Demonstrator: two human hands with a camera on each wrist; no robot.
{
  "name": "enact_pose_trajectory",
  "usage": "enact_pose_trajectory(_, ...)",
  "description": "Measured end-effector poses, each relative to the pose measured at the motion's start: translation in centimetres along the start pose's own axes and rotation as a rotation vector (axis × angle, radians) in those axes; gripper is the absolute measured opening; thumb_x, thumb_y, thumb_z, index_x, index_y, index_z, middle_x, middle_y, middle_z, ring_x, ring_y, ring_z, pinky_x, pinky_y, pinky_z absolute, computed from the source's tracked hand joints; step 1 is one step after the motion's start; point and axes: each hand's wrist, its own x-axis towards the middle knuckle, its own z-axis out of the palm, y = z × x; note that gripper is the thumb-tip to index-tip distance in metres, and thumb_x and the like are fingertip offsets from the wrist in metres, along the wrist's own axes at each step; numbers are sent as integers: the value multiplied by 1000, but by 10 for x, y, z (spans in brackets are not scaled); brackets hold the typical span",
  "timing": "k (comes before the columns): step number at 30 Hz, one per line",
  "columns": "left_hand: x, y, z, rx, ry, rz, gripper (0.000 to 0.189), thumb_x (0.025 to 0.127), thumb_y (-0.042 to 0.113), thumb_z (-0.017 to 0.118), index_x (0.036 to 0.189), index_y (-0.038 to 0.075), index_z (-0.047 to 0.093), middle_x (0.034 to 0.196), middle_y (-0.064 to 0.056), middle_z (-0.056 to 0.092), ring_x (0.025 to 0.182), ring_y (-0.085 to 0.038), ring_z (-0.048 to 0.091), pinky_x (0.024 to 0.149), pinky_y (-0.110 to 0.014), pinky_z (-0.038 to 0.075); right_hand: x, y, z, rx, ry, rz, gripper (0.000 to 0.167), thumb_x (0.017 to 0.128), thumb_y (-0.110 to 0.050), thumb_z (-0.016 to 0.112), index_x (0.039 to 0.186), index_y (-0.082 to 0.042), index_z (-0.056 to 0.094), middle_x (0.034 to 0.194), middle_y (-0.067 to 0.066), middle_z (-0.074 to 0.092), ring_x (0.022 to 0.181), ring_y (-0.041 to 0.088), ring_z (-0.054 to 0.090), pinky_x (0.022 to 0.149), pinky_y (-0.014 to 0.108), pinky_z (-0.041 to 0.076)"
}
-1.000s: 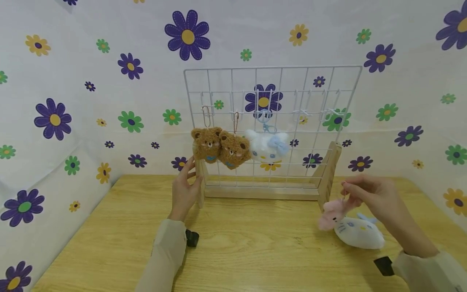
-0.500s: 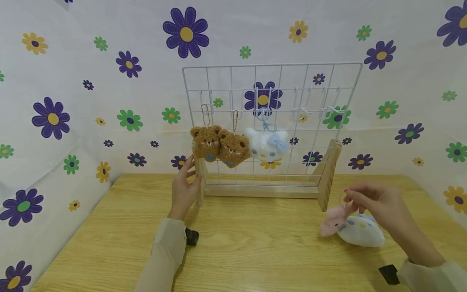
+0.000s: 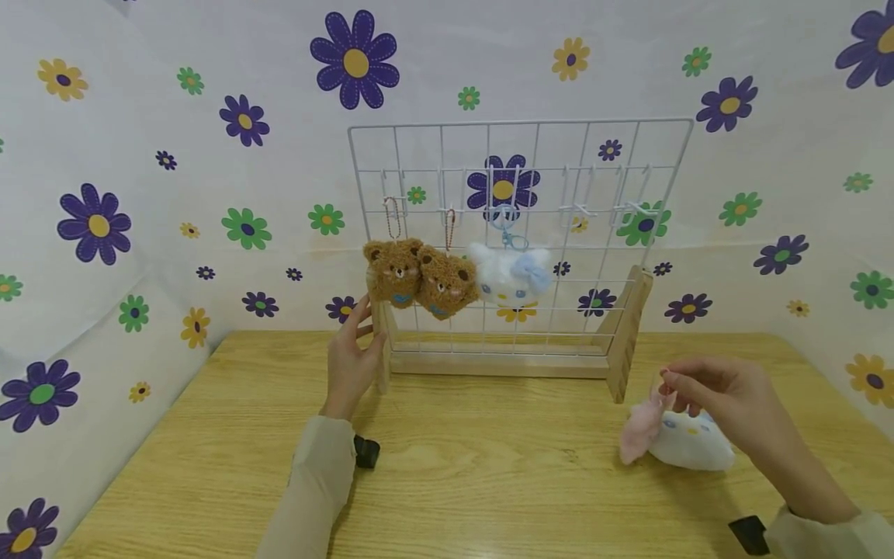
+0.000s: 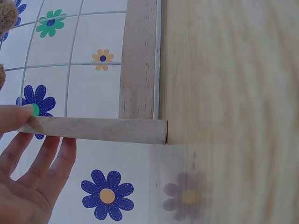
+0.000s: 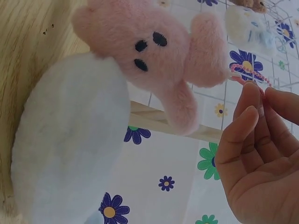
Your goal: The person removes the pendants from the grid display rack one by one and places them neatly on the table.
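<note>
My right hand (image 3: 736, 407) pinches the pink bead chain (image 5: 250, 71) of a pink plush keychain (image 3: 639, 435) between thumb and fingers. In the right wrist view the pink plush hangs beside a white plush (image 5: 70, 135), overlapping it. That white plush, with a blue-eyed face, lies on the table's right side, partly hidden behind the hand and the pink plush. At the rack's left end my left hand (image 3: 351, 373) grips the wooden side support (image 4: 98, 129), its thumb on one face and fingers on the other.
A white wire grid rack (image 3: 531, 123) stands at the back of the table (image 3: 475, 481). Two brown bear plushes (image 3: 394, 272) and a white plush with a blue bow (image 3: 513, 276) hang from hooks on its left half. Bare hooks (image 3: 634, 208) are on the right.
My right hand has moved slightly down and right with the pink plush, which has swung and turned its face out of the head view. The left hand keeps its place on the support.
</note>
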Motion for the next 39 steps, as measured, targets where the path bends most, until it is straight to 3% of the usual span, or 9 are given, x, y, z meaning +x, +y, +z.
enact_pose_trajectory(6, 0, 2, 1, 3, 0, -2, 65, 91, -11, 68, 151, 0, 46, 135, -26, 59, 106, -45, 66, 84, -53, 59, -2, 1, 2, 17, -4, -33, 14, 99, 3, 61, 96, 1, 74, 81, -7, 73, 63, 11, 63, 54, 22, 53)
enact_pose_trajectory(17, 1, 0, 1, 13, -5, -13, 64, 92, -9, 68, 151, 1, 45, 136, -25, 59, 107, -43, 67, 83, -52, 60, -4, 5, 8, 95, -26, -118, 30, 95, 13, 60, 94, -10, 78, 80, -6, 73, 61, 10, 65, 52, 21, 52)
enact_pose_trajectory(27, 2, 1, 1, 5, 4, 6, 63, 91, -10, 68, 150, -2, 46, 134, -27, 59, 105, -45, 67, 85, -54, 59, -4, 6, 17, 95, -64, -131, 26, 96, 9, 61, 96, -11, 77, 81, -5, 73, 62, 10, 64, 53, 22, 53)
enact_pose_trajectory(33, 2, 0, 1, 8, 10, 11, 64, 91, -12, 68, 150, -2, 46, 134, -28, 59, 105, -46, 67, 84, -55, 59, 4, 5, 21, 44, -57, -80, 18, 97, 4, 63, 96, -7, 77, 81, -8, 72, 62, 10, 63, 54, 22, 53)
enact_pose_trajectory(39, 1, 1, 1, 18, 11, 7, 64, 91, -10, 69, 150, -2, 46, 134, -27, 59, 105, -45, 67, 85, -53, 59, 14, 3, 29, -8, -67, -86, 11, 97, 2, 63, 98, 9, 73, 77, -8, 71, 61, 11, 61, 53, 22, 52)
